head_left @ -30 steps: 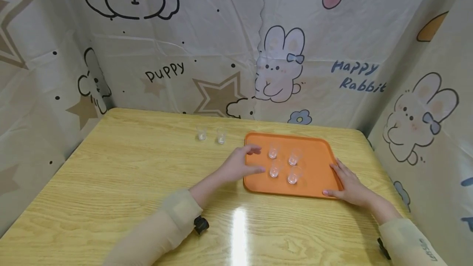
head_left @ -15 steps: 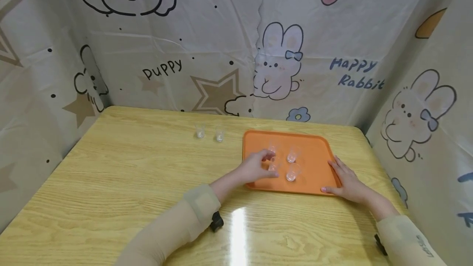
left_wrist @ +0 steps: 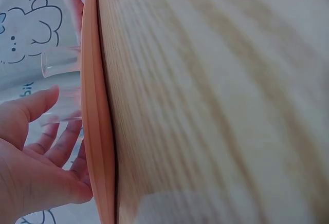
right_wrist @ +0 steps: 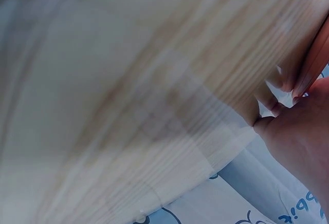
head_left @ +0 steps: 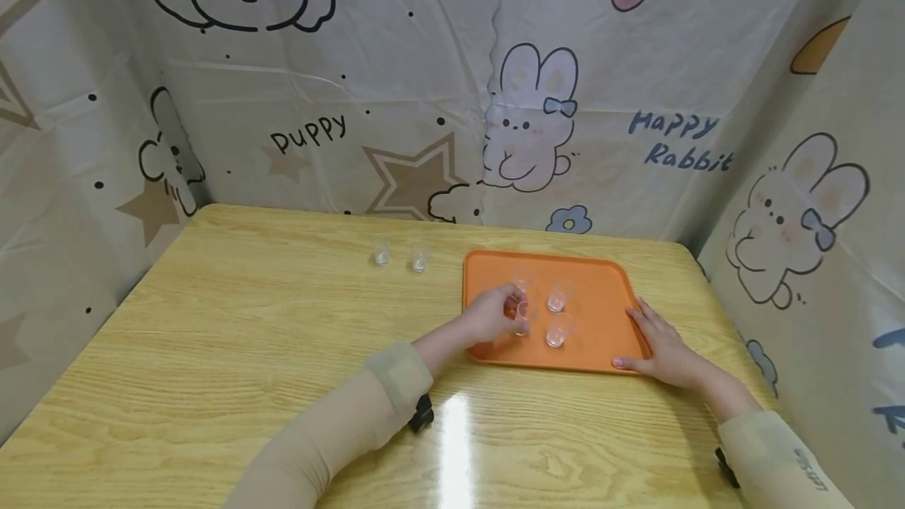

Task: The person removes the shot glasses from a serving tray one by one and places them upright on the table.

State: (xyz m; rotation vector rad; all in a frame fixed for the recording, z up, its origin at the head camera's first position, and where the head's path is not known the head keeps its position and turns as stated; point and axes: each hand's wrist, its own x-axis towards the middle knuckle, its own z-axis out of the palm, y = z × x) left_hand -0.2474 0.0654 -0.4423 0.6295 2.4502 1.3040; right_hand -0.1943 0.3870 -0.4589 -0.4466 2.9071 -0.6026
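Observation:
On an orange tray stand several small clear cups in two rows. My left hand reaches over the tray's left side and pinches the front-left cup between thumb and fingers. In the left wrist view the thumb and fingers lie on either side of that cup, which stands upright on the tray. Behind it is the back-left cup, partly covered by my fingers; to the right are another back cup and a front cup. My right hand rests spread against the tray's right rim and front corner.
Two more clear cups, one at left and one at right, stand on the wooden table left of the tray. A printed cloth hangs behind the table and along both sides.
My left hand has moved right from the tray's left edge to the front-left cup, and its fingers have closed on it. The right hand stays at the tray's right end.

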